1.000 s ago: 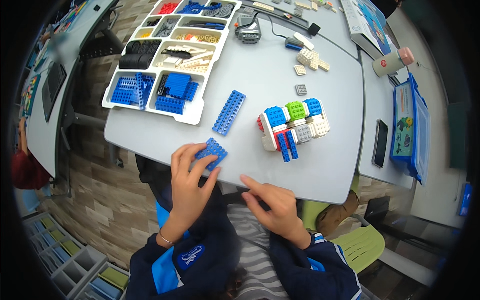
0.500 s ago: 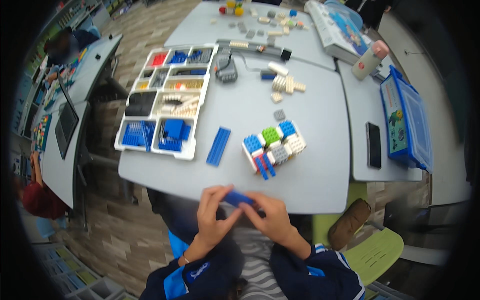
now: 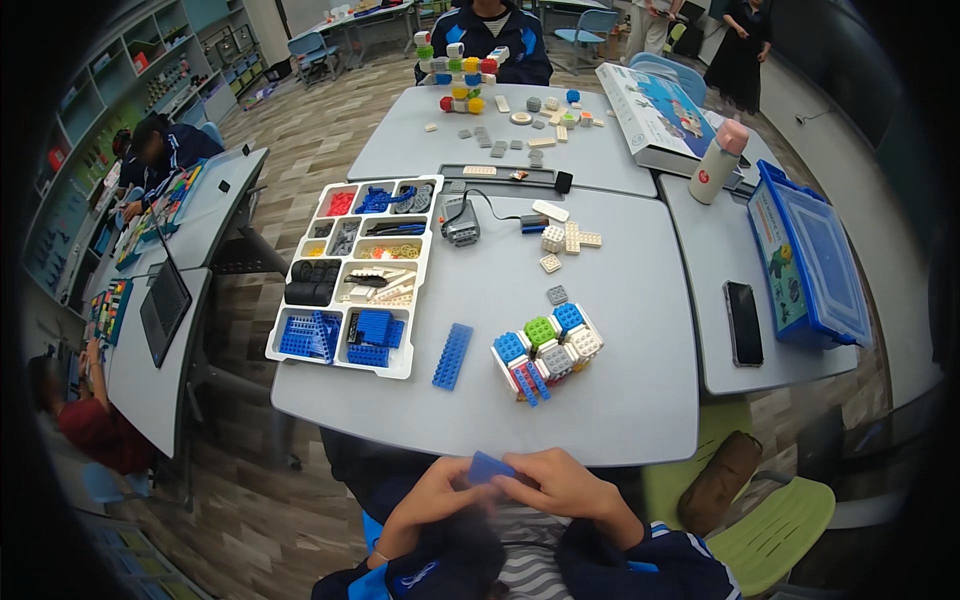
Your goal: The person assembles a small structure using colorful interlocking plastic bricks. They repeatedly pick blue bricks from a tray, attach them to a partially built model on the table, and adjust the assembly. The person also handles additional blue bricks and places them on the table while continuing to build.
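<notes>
Both of my hands are closed on a blue toy building piece [image 3: 488, 467], held just off the table's near edge. My left hand [image 3: 438, 497] grips it from the left, and my right hand [image 3: 562, 484] from the right; fingers hide much of it, so its exact shape is unclear. Beyond them on the table stands a blocky assembly [image 3: 556, 362] of white, blue, green, grey and red bricks. Left of that assembly lies a long blue studded plate [image 3: 452, 356].
At the left, a white sorting tray [image 3: 401, 359] holds parts. Behind are a grey motor box [image 3: 461, 226] with a cable and loose white bricks [image 3: 572, 237]. A phone [image 3: 742, 322], bottle [image 3: 719, 163] and blue storage box [image 3: 812, 255] stand right. Someone [image 3: 515, 45] sits across.
My view has tilted upward, so the table sits lower in the picture and the person across shows. Both hands still hold the blue piece, which appears turned at a different angle.
</notes>
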Available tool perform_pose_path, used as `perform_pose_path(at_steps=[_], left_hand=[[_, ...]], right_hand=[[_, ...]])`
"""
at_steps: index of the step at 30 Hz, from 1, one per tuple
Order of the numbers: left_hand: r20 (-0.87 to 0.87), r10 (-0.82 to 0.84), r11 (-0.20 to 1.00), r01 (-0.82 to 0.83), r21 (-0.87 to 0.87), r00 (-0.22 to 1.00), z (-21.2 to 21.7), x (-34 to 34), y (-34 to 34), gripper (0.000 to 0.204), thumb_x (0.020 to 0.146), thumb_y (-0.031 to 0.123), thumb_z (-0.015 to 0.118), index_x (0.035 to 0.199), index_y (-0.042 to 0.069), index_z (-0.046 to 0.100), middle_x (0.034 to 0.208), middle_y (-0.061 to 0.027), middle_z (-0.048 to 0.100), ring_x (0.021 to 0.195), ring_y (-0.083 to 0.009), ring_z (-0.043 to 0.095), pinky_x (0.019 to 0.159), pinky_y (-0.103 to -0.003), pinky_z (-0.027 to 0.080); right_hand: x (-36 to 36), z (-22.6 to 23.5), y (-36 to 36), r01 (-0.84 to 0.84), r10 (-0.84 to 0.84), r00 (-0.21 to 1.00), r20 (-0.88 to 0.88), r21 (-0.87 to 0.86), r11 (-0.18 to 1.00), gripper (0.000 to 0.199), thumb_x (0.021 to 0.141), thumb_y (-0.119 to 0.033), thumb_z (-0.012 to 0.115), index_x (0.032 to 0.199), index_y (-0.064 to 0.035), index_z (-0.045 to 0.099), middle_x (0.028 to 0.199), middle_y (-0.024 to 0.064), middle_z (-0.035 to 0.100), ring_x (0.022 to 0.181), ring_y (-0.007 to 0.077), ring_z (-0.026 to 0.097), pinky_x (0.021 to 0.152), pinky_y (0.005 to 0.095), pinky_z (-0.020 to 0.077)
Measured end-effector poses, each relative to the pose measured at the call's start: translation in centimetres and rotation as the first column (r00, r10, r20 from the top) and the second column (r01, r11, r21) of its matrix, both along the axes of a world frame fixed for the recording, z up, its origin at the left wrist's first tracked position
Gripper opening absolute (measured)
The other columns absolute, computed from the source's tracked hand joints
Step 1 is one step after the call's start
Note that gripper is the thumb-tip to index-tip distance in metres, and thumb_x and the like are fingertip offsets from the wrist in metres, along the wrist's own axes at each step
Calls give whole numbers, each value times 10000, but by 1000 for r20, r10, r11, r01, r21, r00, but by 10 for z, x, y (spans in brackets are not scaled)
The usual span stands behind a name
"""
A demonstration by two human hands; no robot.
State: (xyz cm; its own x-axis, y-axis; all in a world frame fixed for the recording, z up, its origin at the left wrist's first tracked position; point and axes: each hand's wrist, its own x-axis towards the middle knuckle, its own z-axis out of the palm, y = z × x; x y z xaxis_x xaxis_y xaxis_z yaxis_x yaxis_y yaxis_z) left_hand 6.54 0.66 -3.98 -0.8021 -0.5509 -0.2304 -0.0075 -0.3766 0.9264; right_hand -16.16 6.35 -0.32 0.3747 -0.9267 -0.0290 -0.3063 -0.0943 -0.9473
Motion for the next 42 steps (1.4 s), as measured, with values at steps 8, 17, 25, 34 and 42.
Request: perform_pose_path(at_steps=[8, 17, 25, 34, 42], left_hand=[[-68, -8, 998, 12, 59, 998, -7, 4, 9, 209, 949, 5, 699, 1149, -48, 674, 1007, -129, 719, 732, -221, 727, 654, -321, 588], [-121, 304, 941, -318, -117, 945, -12, -4, 13, 177, 953, -27, 670, 1119, -87, 667, 914, -148, 735, 785, -221, 755, 713, -297, 598], [-209, 35, 921, 50, 386, 977, 15, -9, -6, 224, 980, 109, 684, 1124, -62, 681, 951, -133, 735, 619, -166, 699, 588, -246, 537], [-43, 86, 941, -67, 332, 995, 16, -17, -8, 202, 972, 103, 704, 1110, -44, 684, 932, -109, 738, 622, -152, 703, 586, -228, 517], [40, -114, 991, 116, -60, 993, 38, -6, -23, 192, 972, 109, 704, 1106, -29, 692, 870, -62, 720, 696, -136, 719, 607, -241, 543]], right_hand=[[4, 5, 0, -113, 107, 988, 116, 46, 993, 223, 1039, -222, 569, 1092, -5, 580, 816, 193, 651, 708, 378, 632, 660, 433, 496], [24, -13, -4, 150, -176, 978, -114, -208, 967, 150, 1004, -177, 592, 958, -35, 594, 808, 128, 660, 748, 361, 652, 672, 436, 506], [13, -4, 1, 48, -83, 990, 118, 269, 962, 215, 1030, -213, 566, 1016, -5, 619, 769, 110, 673, 638, 195, 658, 609, 320, 504], [15, -18, 5, 204, -238, 938, 254, 153, 967, 287, 1085, -259, 493, 1072, 7, 600, 748, 54, 680, 672, 159, 656, 657, 317, 528], [8, -12, -3, 216, -211, 976, 52, -310, 926, 188, 931, -141, 681, 786, -24, 654, 575, 104, 506, 488, 264, 524, 491, 370, 399]])
